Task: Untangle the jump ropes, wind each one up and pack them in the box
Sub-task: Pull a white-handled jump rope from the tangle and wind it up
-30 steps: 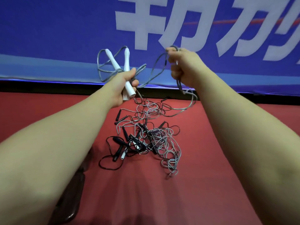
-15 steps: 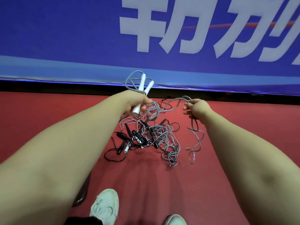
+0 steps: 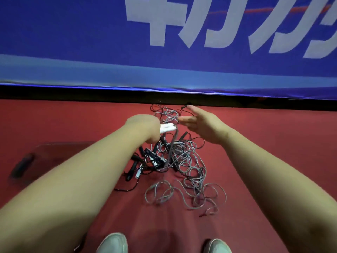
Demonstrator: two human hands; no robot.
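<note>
A tangled heap of grey and black jump ropes (image 3: 182, 161) with black handles lies on the red floor in front of me. My left hand (image 3: 144, 128) grips two white handles (image 3: 167, 128), whose tips stick out to the right. A grey rope (image 3: 172, 148) hangs from those handles down into the heap. My right hand (image 3: 202, 125) hovers above the heap with straight, spread fingers and holds nothing. Loose grey loops (image 3: 186, 194) lie at the near side of the heap.
A dark see-through box (image 3: 45, 157) sits on the floor at the left, partly behind my left forearm. A blue banner with white lettering (image 3: 164, 42) closes off the far side. My two shoes (image 3: 113, 243) show at the bottom edge.
Both hands came down from chest height toward the heap. My right hand let go of the grey rope, which dropped onto the floor. The left hand kept the white handles.
</note>
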